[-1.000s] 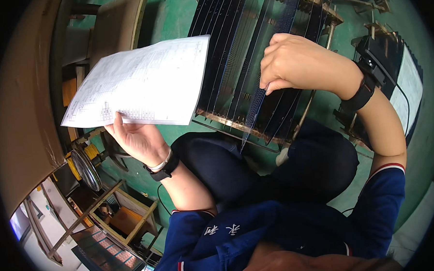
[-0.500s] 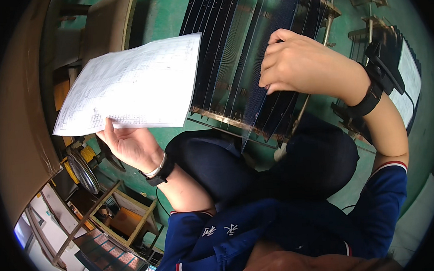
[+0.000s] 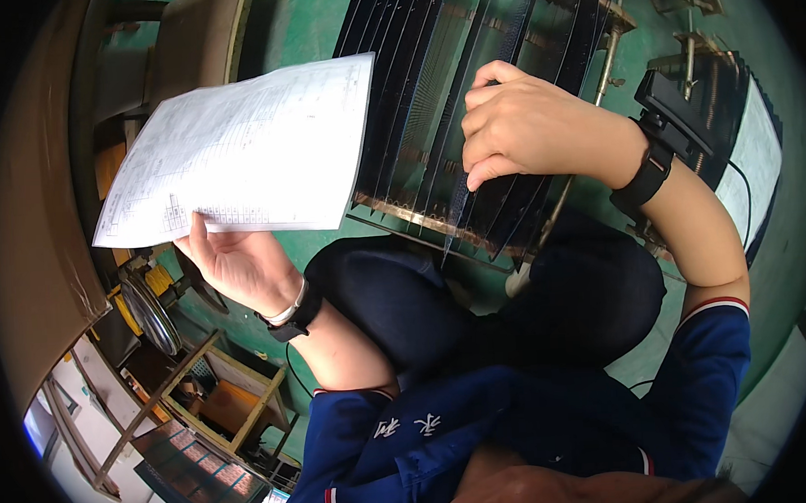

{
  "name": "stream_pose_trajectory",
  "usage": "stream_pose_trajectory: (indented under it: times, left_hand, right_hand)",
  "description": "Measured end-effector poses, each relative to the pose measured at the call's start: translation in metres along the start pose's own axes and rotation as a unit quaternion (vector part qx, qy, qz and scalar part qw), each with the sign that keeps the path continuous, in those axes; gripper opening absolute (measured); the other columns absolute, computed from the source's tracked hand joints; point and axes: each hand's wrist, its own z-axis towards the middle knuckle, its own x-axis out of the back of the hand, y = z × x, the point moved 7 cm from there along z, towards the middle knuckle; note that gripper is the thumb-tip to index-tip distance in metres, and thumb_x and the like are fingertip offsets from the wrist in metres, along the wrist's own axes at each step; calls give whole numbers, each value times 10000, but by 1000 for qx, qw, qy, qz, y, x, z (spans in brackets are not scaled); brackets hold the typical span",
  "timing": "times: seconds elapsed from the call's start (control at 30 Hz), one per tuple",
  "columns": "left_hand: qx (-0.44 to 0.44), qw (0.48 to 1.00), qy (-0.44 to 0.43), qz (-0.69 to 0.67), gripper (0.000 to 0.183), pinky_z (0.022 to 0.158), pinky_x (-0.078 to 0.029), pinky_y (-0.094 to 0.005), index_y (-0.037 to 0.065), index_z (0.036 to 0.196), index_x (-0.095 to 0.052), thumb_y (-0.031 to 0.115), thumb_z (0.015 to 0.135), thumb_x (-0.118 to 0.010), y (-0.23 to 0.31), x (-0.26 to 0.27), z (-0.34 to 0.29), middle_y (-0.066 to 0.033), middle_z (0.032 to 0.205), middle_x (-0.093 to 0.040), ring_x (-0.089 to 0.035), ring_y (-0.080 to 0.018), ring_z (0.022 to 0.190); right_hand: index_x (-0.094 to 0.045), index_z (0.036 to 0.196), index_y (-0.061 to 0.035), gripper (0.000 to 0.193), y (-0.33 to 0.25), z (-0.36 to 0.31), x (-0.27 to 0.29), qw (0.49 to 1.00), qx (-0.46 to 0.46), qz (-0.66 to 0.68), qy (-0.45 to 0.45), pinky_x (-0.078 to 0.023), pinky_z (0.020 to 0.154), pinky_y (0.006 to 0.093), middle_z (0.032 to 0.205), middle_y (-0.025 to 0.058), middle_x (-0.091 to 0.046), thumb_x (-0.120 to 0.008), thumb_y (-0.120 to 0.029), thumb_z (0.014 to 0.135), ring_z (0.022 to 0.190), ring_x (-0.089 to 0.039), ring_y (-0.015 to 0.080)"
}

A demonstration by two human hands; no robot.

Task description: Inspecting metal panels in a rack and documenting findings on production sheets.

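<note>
A large printed sheet of paper is pinched at its lower edge by my left hand, thumb on top and the other fingers beneath. To its right stands a rack holding several thin dark panels on edge in slots. My right hand is over the rack with its fingers curled around the edge of one dark, finely patterned panel. That panel leans among the others, and its lower corner reaches past the rack's near bar. My fingertips on its far side are hidden.
A second rack of panels stands at the far right, a white sheet lying against it. Brown board lines the left edge. Lower left are a wooden frame stand and a round reel. My knees are close to the rack.
My right hand has moved slightly left, and the panel in it has shifted and turned with it. The paper in my left hand has risen and moved left a little.
</note>
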Motion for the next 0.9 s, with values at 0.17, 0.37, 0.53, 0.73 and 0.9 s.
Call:
stream_pose_trajectory:
  times: [0.17,0.37,0.53,0.73,0.9]
  left_hand:
    - [-13,1000,14,-1,388,1008,-318,-452,81,1199,-493,42,815,-536,5,3,-2,-115,1204,-517,-462,-248,1136]
    - [-17,1000,-13,-11,417,992,-350,-436,96,1240,-446,21,834,-502,13,-3,-7,-101,1210,-501,-466,-226,1127]
    - [-32,998,23,-57,403,1027,-293,-455,87,1235,-470,27,838,-504,33,0,-21,-118,1247,-488,-428,-245,1181]
    - [30,978,7,-204,296,1029,-284,-459,73,1172,-529,73,880,-486,51,20,-30,-98,1240,-511,-453,-217,1163]
    - [147,956,-77,-241,351,1046,-291,-449,57,1248,-418,32,899,-440,5,-27,-65,-115,1272,-463,-421,-232,1198]
  right_hand:
    - [-698,731,-180,257,14,-9,-20,999,-41,9,-33,-338,862,315,671,-45,-604,-601,-417,753,754,-531,147]
    - [-707,771,-200,256,17,-9,-24,996,-59,-19,-62,-327,813,292,715,-58,-611,-598,-432,759,783,-518,136]
    - [-704,799,-163,260,22,-6,-30,992,-77,-27,-98,-321,845,302,797,-46,-637,-622,-406,762,813,-536,141]
    - [-679,894,-105,317,2,7,-10,992,-113,-8,-51,-272,1018,429,856,47,-644,-594,-397,802,922,-569,222]
    - [-502,1176,22,458,-15,-9,18,827,-198,513,119,-413,906,305,1077,105,-591,-484,-355,917,1054,-523,165]
